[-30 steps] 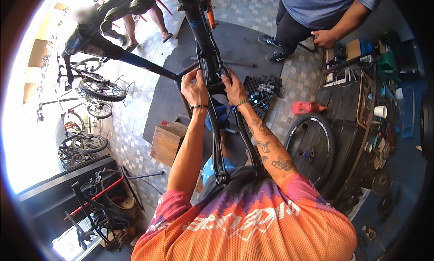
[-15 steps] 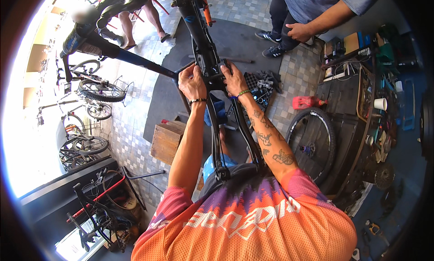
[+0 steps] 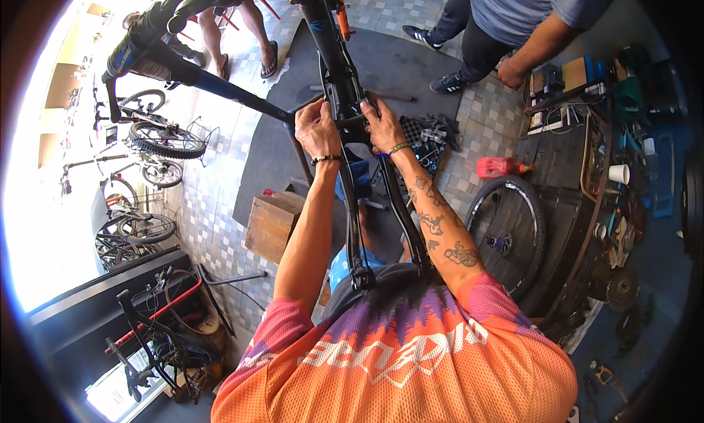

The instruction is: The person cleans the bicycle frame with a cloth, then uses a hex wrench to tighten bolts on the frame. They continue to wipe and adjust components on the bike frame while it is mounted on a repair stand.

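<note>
A black bicycle frame [image 3: 323, 42] stretches away in front of me. Its two rear stays [image 3: 397, 203] run back toward my stomach. At the left side of the frame's joint, my left hand [image 3: 317, 133] is closed in a pinch; what lies between its fingertips is hidden. Across from it, my right hand [image 3: 384, 132] grips the right side of the frame, thumb near the joint and fingers mostly out of sight behind it. A repair stand's dark arm [image 3: 235, 93] slants in from the upper left, ending close to my left hand.
Below lies a dark mat [image 3: 271, 159] with a wooden box [image 3: 273, 223] and scattered small parts [image 3: 429, 137]. To the right are a red bottle [image 3: 502, 167], a wheel [image 3: 506, 236] and a cluttered wooden bench [image 3: 557, 159]. Another person [image 3: 513, 16] stands at far right; bicycles [image 3: 165, 141] line the left.
The person at far right has shifted their feet and lowered an arm toward the bench. Legs at far left have moved too. My hands stay at the same joint of the frame.
</note>
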The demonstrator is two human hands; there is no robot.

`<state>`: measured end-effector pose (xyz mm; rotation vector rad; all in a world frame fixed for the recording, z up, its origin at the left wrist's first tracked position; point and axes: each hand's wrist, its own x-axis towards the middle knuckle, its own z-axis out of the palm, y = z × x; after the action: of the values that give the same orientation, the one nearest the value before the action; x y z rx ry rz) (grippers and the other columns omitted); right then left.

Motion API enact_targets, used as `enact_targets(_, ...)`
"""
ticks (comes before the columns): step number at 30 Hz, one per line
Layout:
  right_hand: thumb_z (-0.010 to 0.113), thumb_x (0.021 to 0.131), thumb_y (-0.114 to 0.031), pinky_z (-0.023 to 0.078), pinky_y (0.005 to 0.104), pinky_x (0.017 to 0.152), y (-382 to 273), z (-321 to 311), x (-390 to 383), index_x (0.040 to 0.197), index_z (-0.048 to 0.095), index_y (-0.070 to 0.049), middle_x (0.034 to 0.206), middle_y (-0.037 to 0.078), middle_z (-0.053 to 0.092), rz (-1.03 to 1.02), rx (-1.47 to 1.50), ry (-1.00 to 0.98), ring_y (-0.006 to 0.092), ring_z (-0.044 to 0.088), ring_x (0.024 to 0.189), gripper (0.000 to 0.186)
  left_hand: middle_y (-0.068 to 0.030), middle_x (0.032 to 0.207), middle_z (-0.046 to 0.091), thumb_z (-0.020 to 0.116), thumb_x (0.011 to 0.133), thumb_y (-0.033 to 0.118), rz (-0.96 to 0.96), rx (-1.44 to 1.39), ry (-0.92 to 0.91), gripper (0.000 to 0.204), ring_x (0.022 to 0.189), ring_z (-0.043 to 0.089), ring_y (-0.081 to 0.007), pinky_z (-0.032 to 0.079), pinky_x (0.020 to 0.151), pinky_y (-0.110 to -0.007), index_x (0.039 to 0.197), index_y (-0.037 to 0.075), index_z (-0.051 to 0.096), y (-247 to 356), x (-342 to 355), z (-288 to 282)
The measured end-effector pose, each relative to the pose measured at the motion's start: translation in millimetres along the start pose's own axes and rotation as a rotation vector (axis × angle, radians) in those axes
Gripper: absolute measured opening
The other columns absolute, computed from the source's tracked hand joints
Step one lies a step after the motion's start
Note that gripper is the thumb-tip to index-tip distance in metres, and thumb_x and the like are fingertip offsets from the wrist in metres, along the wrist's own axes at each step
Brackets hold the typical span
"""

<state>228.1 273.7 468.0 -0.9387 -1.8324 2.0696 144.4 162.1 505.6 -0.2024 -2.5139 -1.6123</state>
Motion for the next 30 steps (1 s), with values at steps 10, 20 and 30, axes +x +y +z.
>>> enact_targets(10,0.058,0.105,-0.057,0.039,0.0294,0.035,-4.6,-1.1,-2.3,0.155,0.048,-0.026,0.066,0.000,0.048,0.019,-0.011,-0.003,0.0096,0.041,0.040,0.060,-0.0133,0.100,0.074,0.078,0.092,0.019,0.093,0.074,-0.025,0.019,0.090,0.075,-0.0257,0.057,0.084,-0.036,0.103,0.003,0.081,1.1,3.0,-3.5)
enact_targets(20,0.057,0.106,-0.052,0.038,0.0309,0.036,-22.5,-1.0,-7.7,0.154,0.050,-0.023,0.064,0.001,0.049,0.074,0.024,0.012,0.0108,0.042,0.039,0.056,-0.0171,0.097,0.078,0.079,0.091,0.020,-0.136,-0.061,-0.016,0.023,0.087,0.077,-0.0245,0.058,0.079,-0.036,0.105,0.002,0.080,10.9,0.4,1.5)
enact_targets(30,0.056,0.106,-0.056,0.040,0.0300,0.037,-22.9,-4.9,-6.0,0.155,0.048,-0.023,0.067,0.001,0.051,0.160,0.056,-0.044,0.0106,0.044,0.042,0.060,-0.0136,0.098,0.076,0.078,0.088,0.024,0.021,0.067,0.021,0.022,0.087,0.076,-0.0302,0.057,0.081,-0.040,0.097,0.004,0.078,8.5,3.7,3.2)
